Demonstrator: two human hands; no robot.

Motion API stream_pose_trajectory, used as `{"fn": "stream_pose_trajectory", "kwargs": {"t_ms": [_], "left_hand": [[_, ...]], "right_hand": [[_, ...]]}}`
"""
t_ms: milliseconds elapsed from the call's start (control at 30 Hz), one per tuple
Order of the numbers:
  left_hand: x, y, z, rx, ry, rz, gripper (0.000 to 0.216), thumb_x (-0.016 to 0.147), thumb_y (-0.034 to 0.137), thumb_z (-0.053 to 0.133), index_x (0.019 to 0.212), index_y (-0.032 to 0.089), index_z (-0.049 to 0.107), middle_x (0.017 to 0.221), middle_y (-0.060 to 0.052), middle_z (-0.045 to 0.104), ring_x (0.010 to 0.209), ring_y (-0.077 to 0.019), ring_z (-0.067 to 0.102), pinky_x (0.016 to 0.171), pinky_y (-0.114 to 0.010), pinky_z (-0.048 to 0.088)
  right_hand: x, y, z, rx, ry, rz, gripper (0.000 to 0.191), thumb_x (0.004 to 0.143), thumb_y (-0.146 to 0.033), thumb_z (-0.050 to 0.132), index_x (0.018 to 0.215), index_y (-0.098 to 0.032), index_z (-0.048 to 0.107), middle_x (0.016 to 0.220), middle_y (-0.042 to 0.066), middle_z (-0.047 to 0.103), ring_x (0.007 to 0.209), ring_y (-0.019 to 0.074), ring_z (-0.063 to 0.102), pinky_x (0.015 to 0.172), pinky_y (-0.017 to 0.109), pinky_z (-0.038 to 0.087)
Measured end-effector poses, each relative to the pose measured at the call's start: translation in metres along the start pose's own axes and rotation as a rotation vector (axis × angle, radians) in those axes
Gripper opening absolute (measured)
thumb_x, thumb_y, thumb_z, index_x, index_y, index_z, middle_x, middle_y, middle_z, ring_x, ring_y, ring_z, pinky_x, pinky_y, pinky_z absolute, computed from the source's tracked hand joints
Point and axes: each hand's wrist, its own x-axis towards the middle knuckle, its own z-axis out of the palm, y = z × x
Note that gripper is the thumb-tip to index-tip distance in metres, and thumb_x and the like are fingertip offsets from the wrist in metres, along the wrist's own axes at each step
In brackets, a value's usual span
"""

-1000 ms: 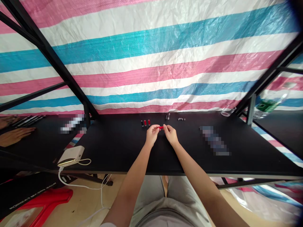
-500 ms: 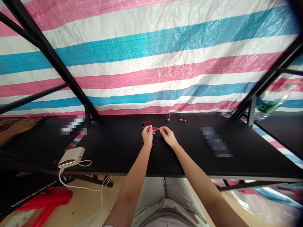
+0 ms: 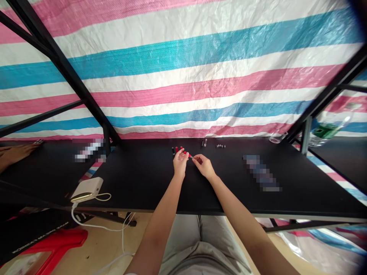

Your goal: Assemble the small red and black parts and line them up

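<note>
Just above the black table (image 3: 137, 168), a slim red pen-like piece (image 3: 187, 154) with a greyish end slants between my hands. My left hand (image 3: 179, 167) is closed around its red part. At the greyish lower-right end, my right hand (image 3: 205, 167) has its fingertips pinched. Right behind my left hand stand a small black cap-like piece (image 3: 173, 151) and red ones (image 3: 177, 149). Farther right lie a dark short piece (image 3: 202, 143) and a clear one (image 3: 205, 142), then a row of several tiny silvery parts (image 3: 221, 146).
A blurred-out flat object (image 3: 260, 172) lies to the right. At the left edge sits a white box (image 3: 88, 189) with a cable. A clear cup (image 3: 278, 136) and a bottle (image 3: 327, 130) are at the right. Another person's hand (image 3: 21, 152) rests on the left table.
The red piece has turned from nearly level to a slant, its right end lower. Both hands stay close together with slight shifts. The other person's hand has moved left.
</note>
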Motion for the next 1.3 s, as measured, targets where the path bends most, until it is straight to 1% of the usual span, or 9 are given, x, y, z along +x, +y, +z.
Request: {"fn": "stream_pose_trajectory", "kwargs": {"t_ms": [133, 233, 400, 600, 733, 867, 967, 1200, 1300], "left_hand": [[-0.002, 0.001, 0.001, -0.072, -0.122, -0.017, 0.041, 0.061, 0.025, 0.073, 0.099, 0.013, 0.061, 0.096, -0.01, 0.066, 0.093, -0.019, 0.062, 0.087, -0.035, 0.047], [-0.004, 0.002, 0.002, -0.087, -0.182, -0.021, 0.031, 0.06, 0.026, 0.073, 0.086, 0.012, 0.064, 0.093, -0.009, 0.067, 0.091, -0.0189, 0.063, 0.091, -0.037, 0.045], [-0.007, 0.003, 0.003, -0.059, -0.165, -0.016, 0.029, 0.06, 0.027, 0.073, 0.082, 0.012, 0.062, 0.086, -0.007, 0.067, 0.084, -0.0171, 0.063, 0.088, -0.037, 0.046], [-0.006, 0.002, 0.003, -0.02, -0.135, 0.011, 0.027, 0.062, 0.029, 0.072, 0.082, 0.013, 0.061, 0.083, -0.007, 0.066, 0.083, -0.0164, 0.063, 0.087, -0.035, 0.047], [-0.007, -0.001, 0.002, 0.072, -0.152, 0.068, 0.023, 0.065, 0.028, 0.069, 0.082, 0.014, 0.06, 0.082, -0.007, 0.065, 0.081, -0.0166, 0.063, 0.083, -0.034, 0.048], [-0.012, -0.006, 0.004, 0.335, -0.188, 0.26, 0.015, 0.068, 0.026, 0.065, 0.08, 0.017, 0.063, 0.081, -0.005, 0.064, 0.075, -0.0151, 0.06, 0.074, -0.03, 0.049], [-0.013, -0.011, 0.01, 0.481, -0.239, 0.371, 0.008, 0.07, 0.023, 0.062, 0.077, 0.019, 0.064, 0.079, -0.004, 0.062, 0.073, -0.0141, 0.057, 0.074, -0.03, 0.047], [0.007, -0.027, 0.034, 0.628, -0.278, 0.425, 0.006, 0.068, 0.015, 0.062, 0.072, 0.019, 0.063, 0.073, -0.003, 0.06, 0.068, -0.015, 0.053, 0.076, -0.033, 0.044], [0.023, -0.034, 0.046, 0.657, -0.243, 0.391, 0.006, 0.067, 0.014, 0.064, 0.069, 0.019, 0.062, 0.071, -0.003, 0.06, 0.069, -0.0158, 0.053, 0.078, -0.035, 0.043]], "right_hand": [[0.001, 0.004, -0.001, -0.047, 0.031, 0.0, 0.028, 0.077, -0.044, 0.049, 0.087, -0.019, 0.059, 0.077, 0.002, 0.061, 0.06, 0.0122, 0.051, 0.061, 0.026, 0.042], [0.001, 0.006, -0.002, -0.079, 0.044, -0.006, 0.025, 0.078, -0.041, 0.049, 0.087, -0.02, 0.058, 0.08, 0.002, 0.062, 0.06, 0.0118, 0.051, 0.061, 0.025, 0.041], [0.001, 0.005, -0.004, -0.208, 0.048, -0.01, 0.019, 0.079, -0.035, 0.05, 0.086, -0.02, 0.058, 0.082, 0.002, 0.062, 0.063, 0.0122, 0.05, 0.064, 0.025, 0.038], [0.001, 0.006, -0.005, -0.559, 0.186, 0.016, 0.011, 0.077, -0.027, 0.05, 0.081, -0.019, 0.058, 0.086, 0.005, 0.06, 0.085, 0.0191, 0.051, 0.074, 0.03, 0.031], [0.005, 0.012, -0.01, -0.495, 0.237, 0.14, 0.013, 0.076, -0.029, 0.049, 0.079, -0.02, 0.057, 0.079, 0.002, 0.061, 0.082, 0.0189, 0.053, 0.074, 0.03, 0.032], [0.016, 0.021, -0.02, -0.323, 0.306, 0.238, 0.017, 0.075, -0.033, 0.049, 0.082, -0.02, 0.058, 0.078, 0.002, 0.064, 0.077, 0.0177, 0.057, 0.072, 0.029, 0.037], [0.028, 0.026, -0.028, -0.283, 0.339, 0.285, 0.017, 0.074, -0.032, 0.051, 0.081, -0.02, 0.059, 0.08, 0.003, 0.066, 0.075, 0.0176, 0.059, 0.072, 0.029, 0.039], [0.054, 0.035, -0.035, -0.497, 0.188, 0.344, 0.013, 0.076, -0.028, 0.051, 0.081, -0.02, 0.061, 0.076, 0.004, 0.066, 0.076, 0.0186, 0.06, 0.072, 0.03, 0.037], [0.061, 0.04, -0.034, -0.586, 0.163, 0.332, 0.015, 0.078, -0.028, 0.051, 0.082, -0.019, 0.061, 0.077, 0.005, 0.066, 0.079, 0.0191, 0.06, 0.074, 0.031, 0.037]]}}
